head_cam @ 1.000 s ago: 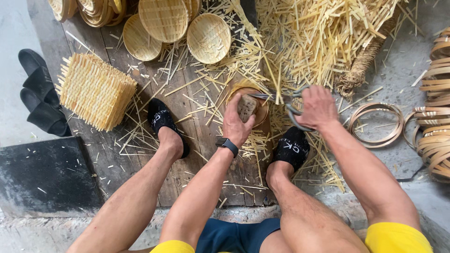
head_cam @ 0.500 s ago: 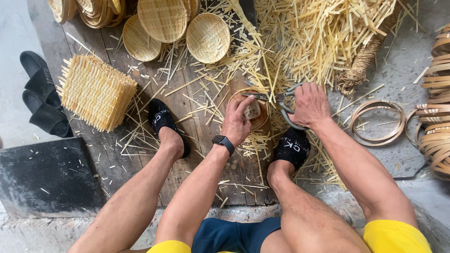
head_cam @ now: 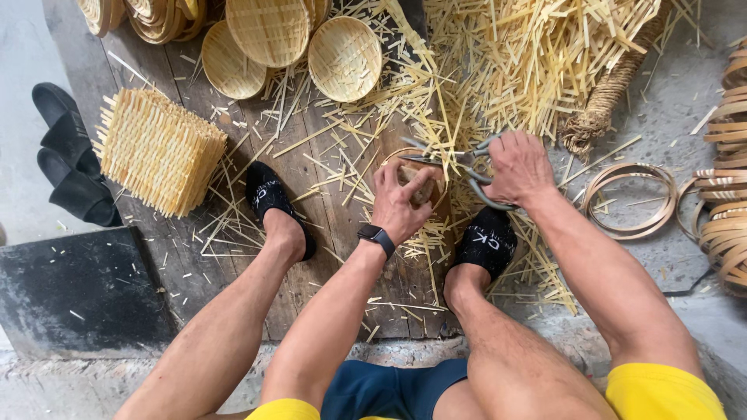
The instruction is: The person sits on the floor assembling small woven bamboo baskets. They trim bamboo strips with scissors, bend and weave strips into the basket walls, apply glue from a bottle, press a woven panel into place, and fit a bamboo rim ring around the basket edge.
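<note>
While your left hand (head_cam: pixel 401 204) clamps its fingers over the small round basket (head_cam: pixel 420 180) on the wooden boards (head_cam: pixel 327 233) between your feet, your right hand (head_cam: pixel 520 167) is closed through the handles of the scissors (head_cam: pixel 459 165), blades at the basket's far rim. Judging by the cut strips (head_cam: pixel 545 70) heaped beyond, trimming looks well along. Finished baskets (head_cam: pixel 346 58) lie far left; hoops (head_cam: pixel 630 198) wait at right.

Screens: one only, smartwatch (head_cam: pixel 377 233), small dark rounded-rect face, black band, on wrist near centre. Labels: white print patches on black slippers, at 9 o'clock (head_cam: pixel 268 190) and 3 o'clock (head_cam: pixel 490 242) of watch. No pkgs or signs.
</note>
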Motion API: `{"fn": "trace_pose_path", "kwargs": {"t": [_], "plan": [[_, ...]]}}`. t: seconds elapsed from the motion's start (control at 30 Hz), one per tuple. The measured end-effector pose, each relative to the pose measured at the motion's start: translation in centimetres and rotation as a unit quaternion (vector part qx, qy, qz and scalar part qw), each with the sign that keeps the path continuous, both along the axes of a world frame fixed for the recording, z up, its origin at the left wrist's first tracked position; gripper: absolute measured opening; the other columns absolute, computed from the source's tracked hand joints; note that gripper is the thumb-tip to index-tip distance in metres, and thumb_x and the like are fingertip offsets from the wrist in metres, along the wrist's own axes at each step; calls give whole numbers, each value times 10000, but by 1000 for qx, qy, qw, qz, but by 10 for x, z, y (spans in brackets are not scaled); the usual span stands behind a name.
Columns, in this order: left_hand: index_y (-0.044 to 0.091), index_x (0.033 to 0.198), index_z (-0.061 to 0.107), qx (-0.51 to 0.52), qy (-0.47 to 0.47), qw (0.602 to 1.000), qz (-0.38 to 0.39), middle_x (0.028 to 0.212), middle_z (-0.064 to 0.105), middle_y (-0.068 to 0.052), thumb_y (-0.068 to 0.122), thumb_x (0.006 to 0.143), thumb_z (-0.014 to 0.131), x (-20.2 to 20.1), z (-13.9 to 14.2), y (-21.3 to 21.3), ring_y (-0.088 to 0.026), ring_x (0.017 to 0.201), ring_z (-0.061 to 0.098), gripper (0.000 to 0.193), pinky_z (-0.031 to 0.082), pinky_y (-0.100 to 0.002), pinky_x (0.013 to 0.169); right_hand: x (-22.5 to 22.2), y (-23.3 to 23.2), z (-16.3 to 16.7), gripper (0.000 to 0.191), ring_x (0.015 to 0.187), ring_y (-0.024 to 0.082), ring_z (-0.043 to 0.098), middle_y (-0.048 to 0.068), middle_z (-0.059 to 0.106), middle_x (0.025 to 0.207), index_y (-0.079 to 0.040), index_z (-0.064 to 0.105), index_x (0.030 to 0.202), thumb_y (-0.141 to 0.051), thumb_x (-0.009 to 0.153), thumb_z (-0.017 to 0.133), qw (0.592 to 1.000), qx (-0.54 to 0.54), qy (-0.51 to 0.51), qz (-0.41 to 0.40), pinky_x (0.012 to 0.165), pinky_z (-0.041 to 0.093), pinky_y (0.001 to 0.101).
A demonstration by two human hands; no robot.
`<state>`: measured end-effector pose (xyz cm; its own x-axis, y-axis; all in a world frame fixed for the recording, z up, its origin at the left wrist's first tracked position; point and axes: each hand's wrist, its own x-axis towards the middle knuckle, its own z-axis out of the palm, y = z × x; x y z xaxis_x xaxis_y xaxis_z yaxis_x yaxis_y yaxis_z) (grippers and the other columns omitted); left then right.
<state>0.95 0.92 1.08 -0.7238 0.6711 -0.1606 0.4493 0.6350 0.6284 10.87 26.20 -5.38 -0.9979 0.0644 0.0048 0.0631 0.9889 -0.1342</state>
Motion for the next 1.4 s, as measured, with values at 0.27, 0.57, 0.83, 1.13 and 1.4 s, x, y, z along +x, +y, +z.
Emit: {"fn": "trace_pose_path", "kwargs": {"t": [0.27,0.57,0.83,1.13,1.4], "plan": [[325,1213,722,-2,36,997,-67,1360,515,-136,240,624,877,-13,13,-7,-402,1269,461,615,493,-494,1059,34,43,-25,432,727,230,552,90,555,798,-76,577,841,-485,960,649,954,-83,-215,-194,694,510,433],[80,1293,690,0,-136,972,189,1159,638,-167,446,932,716,-38,-28,-3,-296,1062,633,515,564,-459,935,32,-11,-3,431,1100,279,562,193,569,1204,-24,657,1195,-214,851,834,897,-227,-84,-369,914,507,422],[73,1164,765,-133,-357,911,156,1064,795,-130,182,784,856,-83,-42,10,-184,865,761,406,617,-316,832,-12,-68,-2,264,801,202,722,127,781,934,-14,767,1056,-167,845,812,697,-608,-168,-342,713,601,368],[39,1014,816,-147,-374,894,196,896,805,-100,166,716,924,-96,-34,12,-149,735,736,341,611,-302,730,-19,-56,-32,152,616,191,697,123,735,785,48,736,910,-48,829,821,609,-682,-180,-363,535,588,319],[64,1029,807,-110,-390,882,242,969,787,-76,214,846,818,-82,-50,0,-127,792,736,236,604,-286,745,-12,-62,11,153,694,166,696,90,727,870,-25,742,992,-149,904,728,563,-688,-198,-412,612,649,333]]}}
